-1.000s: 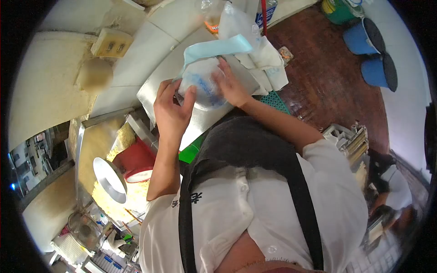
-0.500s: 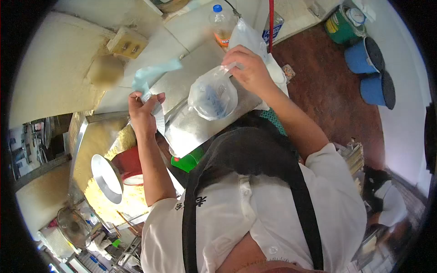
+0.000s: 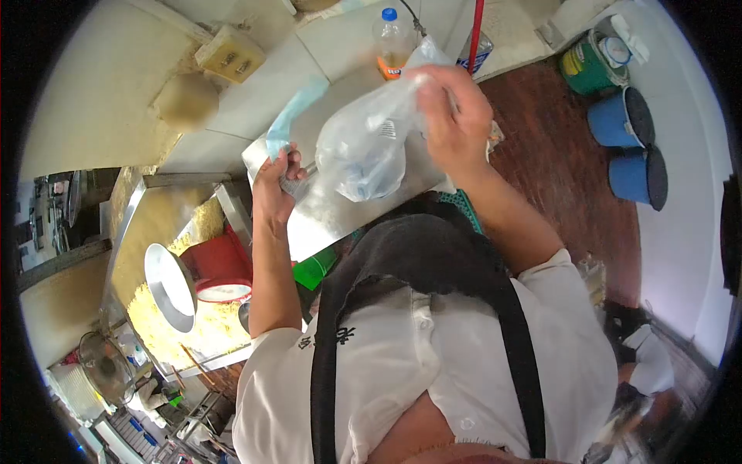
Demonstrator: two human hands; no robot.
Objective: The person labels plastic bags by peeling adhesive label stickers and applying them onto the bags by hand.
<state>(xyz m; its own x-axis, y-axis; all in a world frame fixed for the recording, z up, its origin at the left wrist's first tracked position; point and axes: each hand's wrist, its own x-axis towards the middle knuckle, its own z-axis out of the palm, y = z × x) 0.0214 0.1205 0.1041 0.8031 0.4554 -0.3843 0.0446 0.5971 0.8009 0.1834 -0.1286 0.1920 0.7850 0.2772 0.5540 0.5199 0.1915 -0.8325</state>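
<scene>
My left hand is closed on a thin pale-blue plastic strip, which stands up above the fingers. My right hand, a little smeared by motion, grips the gathered upper end of a clear plastic bag. Small dark print shows on the bag's side, and something bluish sits in its lower part, too hazy to name. The bag is over the metal worktop, between my two hands. Whether its bottom touches the metal I cannot tell.
A bottle with a blue cap stands behind the worktop, near a red pole. At left, a metal bowl and a red container sit among yellow shreds. Blue buckets stand at right.
My right hand has moved right with the bag's top, and the bag is now stretched longer toward it. My left hand has shifted right, closer to the bag, with the blue strip.
</scene>
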